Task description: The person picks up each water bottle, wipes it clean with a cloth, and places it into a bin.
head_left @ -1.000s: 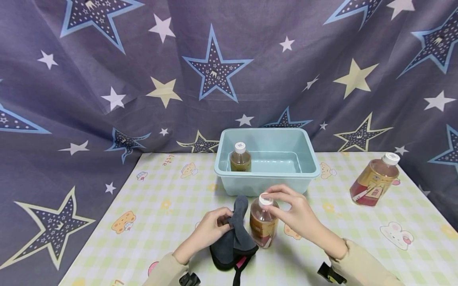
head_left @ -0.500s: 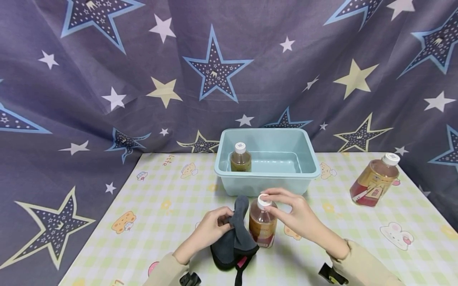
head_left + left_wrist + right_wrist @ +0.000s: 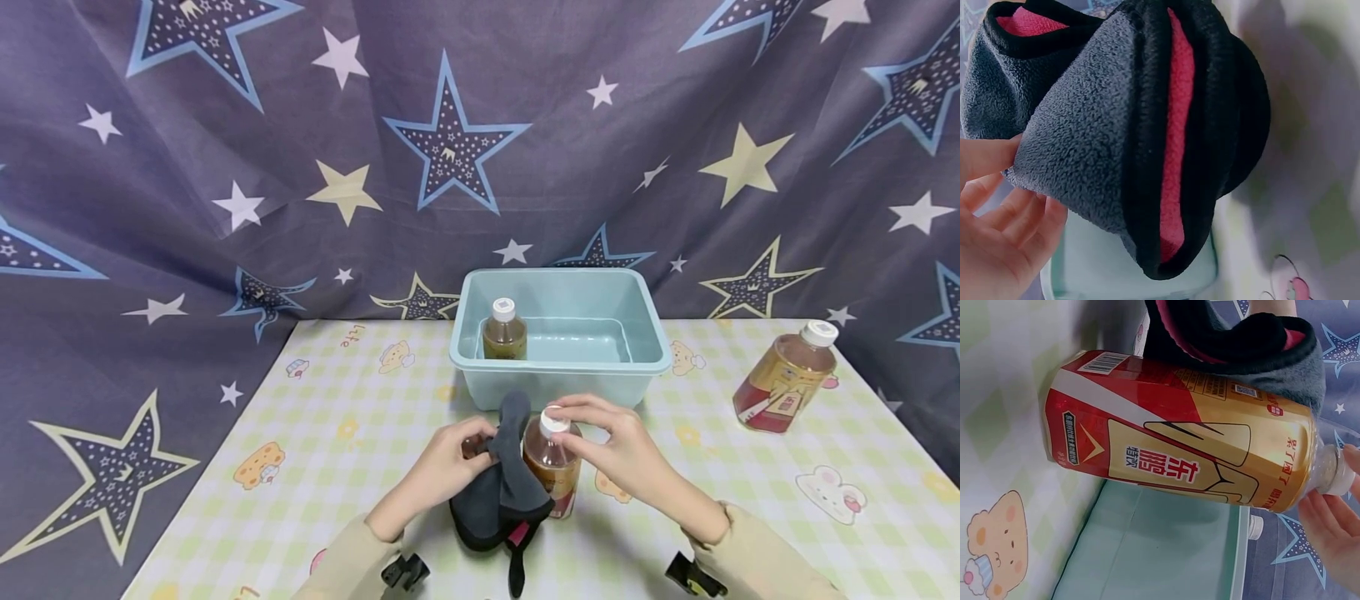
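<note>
In the head view my left hand (image 3: 447,462) pinches a folded grey fleecy cloth (image 3: 480,507) with black edging and a red-pink inner side. A black loop hangs from its lower end. The cloth stands against the left side of a drink bottle (image 3: 558,477) with a gold and red label, hiding part of it. My right hand (image 3: 626,454) holds the bottle's white cap (image 3: 553,423) between thumb and fingers. In the right wrist view the bottle (image 3: 1166,431) appears sideways, with the cloth (image 3: 1260,356) along it. The left wrist view shows thumb and fingers on the cloth (image 3: 1085,125).
Behind the hands, a light blue plastic bin (image 3: 555,379) stands near the star-patterned curtain (image 3: 300,167). A capped bottle (image 3: 504,333) is inside it, at the left. Another gold and red bottle (image 3: 786,379) stands at the right of the checked tablecloth (image 3: 315,433).
My left hand has moved a little right and up with the cloth, which now covers more of the bottle's left side. The right hand stays at the cap, nearly still.
</note>
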Available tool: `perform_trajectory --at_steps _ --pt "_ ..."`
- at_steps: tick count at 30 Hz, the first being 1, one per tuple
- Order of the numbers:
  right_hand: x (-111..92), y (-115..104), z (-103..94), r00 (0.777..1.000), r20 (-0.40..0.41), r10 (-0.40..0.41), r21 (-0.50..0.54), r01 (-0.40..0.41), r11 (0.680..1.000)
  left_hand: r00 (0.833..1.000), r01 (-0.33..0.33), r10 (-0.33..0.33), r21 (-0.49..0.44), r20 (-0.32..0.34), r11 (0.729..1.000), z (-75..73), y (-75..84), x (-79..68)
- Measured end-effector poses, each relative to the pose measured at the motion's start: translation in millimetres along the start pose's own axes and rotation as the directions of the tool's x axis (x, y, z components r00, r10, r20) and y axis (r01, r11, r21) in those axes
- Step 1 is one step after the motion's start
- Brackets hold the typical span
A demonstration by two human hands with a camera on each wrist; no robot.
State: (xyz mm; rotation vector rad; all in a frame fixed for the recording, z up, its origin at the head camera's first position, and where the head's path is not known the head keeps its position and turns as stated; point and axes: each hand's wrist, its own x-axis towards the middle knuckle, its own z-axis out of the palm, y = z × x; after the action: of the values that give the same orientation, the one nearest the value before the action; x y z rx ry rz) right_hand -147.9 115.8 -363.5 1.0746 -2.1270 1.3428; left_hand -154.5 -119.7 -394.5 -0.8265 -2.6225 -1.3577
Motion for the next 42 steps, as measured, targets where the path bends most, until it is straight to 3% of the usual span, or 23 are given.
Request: perform_trajectory --at_steps 11,33,42 --pt "-1 0 0.3 0.998 0.018 0.053 0.022 -0.054 0.998 0.998 -0.055 0.055 0.002 -0.023 0.999 4.9 2.3 3.0" --pt "-1 0 0.2 0.999 0.008 0.049 0.076 -0.049 0.996 0.994 0.054 -0.061 0.079 0.092 0.995 27.3 -19.3 -2.5" --pt "-2 1 1.6 1.000 -0.004 0.027 0.091 -0.027 0.995 0.991 0.052 -0.070 0.149 0.117 0.987 38.1 -28.3 -5.8"
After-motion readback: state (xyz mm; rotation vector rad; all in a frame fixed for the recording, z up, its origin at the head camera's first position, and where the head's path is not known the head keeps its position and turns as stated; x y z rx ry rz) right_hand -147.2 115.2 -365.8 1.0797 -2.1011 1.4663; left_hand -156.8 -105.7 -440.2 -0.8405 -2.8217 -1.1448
